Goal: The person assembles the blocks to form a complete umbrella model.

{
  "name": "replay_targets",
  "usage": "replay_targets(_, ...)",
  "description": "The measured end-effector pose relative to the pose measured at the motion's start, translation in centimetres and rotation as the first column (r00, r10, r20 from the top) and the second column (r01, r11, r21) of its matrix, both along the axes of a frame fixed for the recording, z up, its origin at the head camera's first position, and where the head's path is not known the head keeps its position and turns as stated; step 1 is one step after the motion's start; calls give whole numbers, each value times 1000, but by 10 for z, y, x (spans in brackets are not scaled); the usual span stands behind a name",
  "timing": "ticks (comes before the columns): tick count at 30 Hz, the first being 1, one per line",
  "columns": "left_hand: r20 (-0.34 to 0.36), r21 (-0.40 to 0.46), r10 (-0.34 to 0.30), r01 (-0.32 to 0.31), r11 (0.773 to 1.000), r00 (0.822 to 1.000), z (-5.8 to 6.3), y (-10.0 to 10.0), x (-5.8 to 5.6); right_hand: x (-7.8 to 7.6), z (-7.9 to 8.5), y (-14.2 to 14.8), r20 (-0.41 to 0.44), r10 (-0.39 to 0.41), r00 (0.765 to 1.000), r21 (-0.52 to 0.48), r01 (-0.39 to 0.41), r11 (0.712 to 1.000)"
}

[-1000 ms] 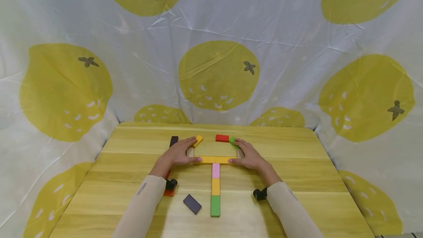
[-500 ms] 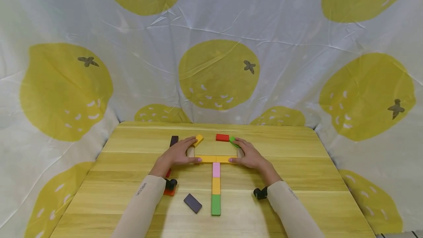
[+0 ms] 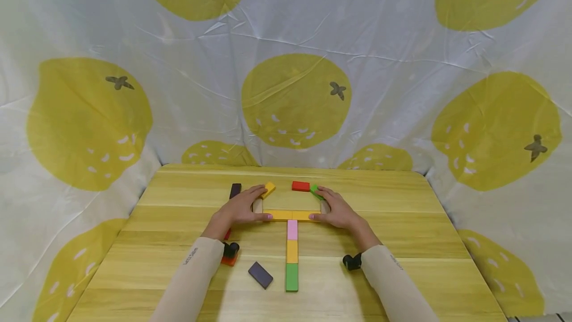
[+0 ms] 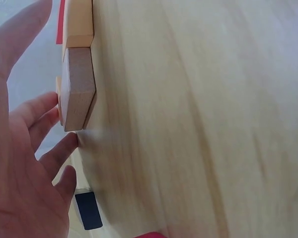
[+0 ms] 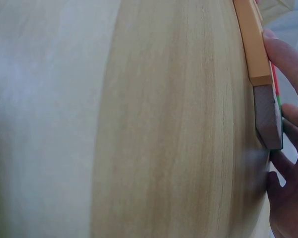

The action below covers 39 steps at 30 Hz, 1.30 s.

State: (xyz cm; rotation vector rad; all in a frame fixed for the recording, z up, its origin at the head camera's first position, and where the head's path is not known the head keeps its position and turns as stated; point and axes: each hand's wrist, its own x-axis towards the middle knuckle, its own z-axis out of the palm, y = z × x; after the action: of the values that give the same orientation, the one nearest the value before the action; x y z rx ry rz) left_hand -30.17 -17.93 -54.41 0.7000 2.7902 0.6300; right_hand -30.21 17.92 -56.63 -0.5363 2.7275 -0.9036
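Observation:
My left hand (image 3: 239,207) arches over the left corner of a block outline, thumb on a yellow block (image 3: 280,215) and fingertips by a slanted yellow block (image 3: 268,191). A plain wooden block (image 4: 80,82) stands between thumb and fingers. Mirroring it, my right hand (image 3: 339,210) has its thumb on the other yellow block (image 3: 301,215). Its fingertips touch a slanted green block (image 3: 315,191), around another plain wooden block (image 5: 266,111). A red block (image 3: 301,186) meets the green one. Below the yellow pair runs a column of pink (image 3: 292,229), yellow (image 3: 292,251) and green (image 3: 292,277) blocks.
A dark block (image 3: 260,275) lies askew left of the column. Another dark block (image 3: 235,190) is beyond my left hand. A red block (image 3: 228,234) and an orange block (image 3: 230,260) are partly hidden by my left arm. A lemon-print cloth (image 3: 295,103) hangs behind the table.

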Motion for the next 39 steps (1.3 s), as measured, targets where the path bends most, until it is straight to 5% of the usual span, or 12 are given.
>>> replay_targets(39,-13,42,-15,16,999,1000,-2,-4,2,0,-2,0,-34,23,999,-29,-24,999)
